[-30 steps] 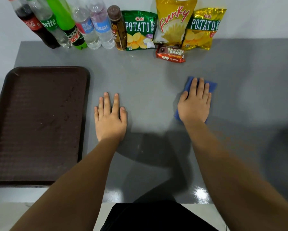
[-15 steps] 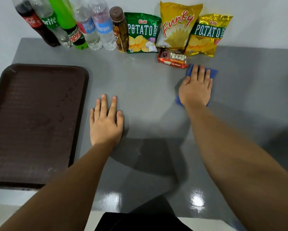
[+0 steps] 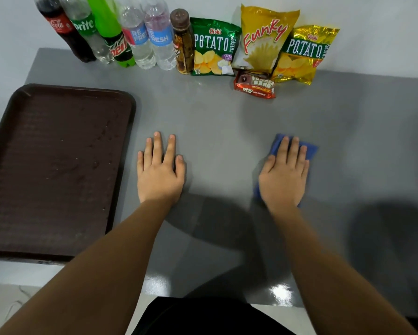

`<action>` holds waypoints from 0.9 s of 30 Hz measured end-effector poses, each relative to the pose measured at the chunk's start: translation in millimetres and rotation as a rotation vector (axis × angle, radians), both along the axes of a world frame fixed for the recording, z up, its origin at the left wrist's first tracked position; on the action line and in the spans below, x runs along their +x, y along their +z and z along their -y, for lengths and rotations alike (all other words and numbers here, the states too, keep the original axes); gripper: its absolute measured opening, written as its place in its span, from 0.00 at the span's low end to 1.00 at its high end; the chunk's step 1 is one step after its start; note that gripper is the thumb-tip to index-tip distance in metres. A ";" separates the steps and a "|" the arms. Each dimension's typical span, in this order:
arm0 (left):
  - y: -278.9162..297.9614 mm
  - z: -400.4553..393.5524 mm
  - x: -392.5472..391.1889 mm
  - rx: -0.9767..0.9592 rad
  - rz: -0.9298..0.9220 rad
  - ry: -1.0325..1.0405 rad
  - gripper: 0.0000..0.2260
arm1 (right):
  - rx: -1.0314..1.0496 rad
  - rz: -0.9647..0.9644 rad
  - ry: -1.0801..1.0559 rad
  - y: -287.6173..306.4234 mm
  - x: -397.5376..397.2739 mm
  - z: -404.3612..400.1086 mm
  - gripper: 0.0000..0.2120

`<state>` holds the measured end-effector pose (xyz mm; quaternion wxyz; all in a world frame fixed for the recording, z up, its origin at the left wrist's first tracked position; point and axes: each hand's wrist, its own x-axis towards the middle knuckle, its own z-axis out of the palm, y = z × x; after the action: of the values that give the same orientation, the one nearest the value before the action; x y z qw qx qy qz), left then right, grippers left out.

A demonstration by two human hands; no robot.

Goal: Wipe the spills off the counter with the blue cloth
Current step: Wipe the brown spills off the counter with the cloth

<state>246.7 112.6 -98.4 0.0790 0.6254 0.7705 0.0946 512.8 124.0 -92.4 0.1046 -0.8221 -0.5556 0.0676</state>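
The blue cloth (image 3: 310, 149) lies flat on the grey counter (image 3: 215, 122), right of centre. My right hand (image 3: 284, 176) presses palm-down on it with fingers spread, covering most of it; only the cloth's far corner and left edge show. My left hand (image 3: 160, 169) rests flat on the bare counter, fingers apart, holding nothing. No distinct spill shows on the counter near the cloth.
A dark brown tray (image 3: 55, 165) with small droplets fills the left side. Several drink bottles (image 3: 130, 35) and snack bags (image 3: 266, 39) line the back wall, with a red chocolate bar pack (image 3: 255, 87) in front of them.
My right hand pushed the cloth away to the red snack pack, then pulled it back toward me. My left hand stayed flat in place.
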 end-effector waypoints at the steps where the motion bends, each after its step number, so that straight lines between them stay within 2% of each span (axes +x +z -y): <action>1: -0.4 0.2 0.1 -0.002 0.002 -0.001 0.27 | 0.008 0.003 0.026 0.1 -16.7 9.4 0.28; 7: -3.4 -0.5 -1.2 0.003 0.004 0.003 0.27 | -0.020 0.006 0.243 -0.7 -87.1 -0.5 0.29; 13: -5.3 1.4 -2.8 0.027 0.017 -0.004 0.26 | -0.072 0.009 0.448 -0.5 -64.9 -45.0 0.29; 19: -5.8 0.4 -4.8 0.015 0.029 -0.006 0.27 | -0.051 0.019 0.335 -1.5 -20.0 -20.6 0.29; 27: 5.0 2.3 -6.0 0.022 0.119 -0.031 0.26 | -0.032 0.065 0.264 1.7 -10.4 103.2 0.29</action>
<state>240.7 110.3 -93.4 0.1192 0.6314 0.7536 0.1388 502.3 20.8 -90.7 0.0635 -0.7450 -0.6611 0.0628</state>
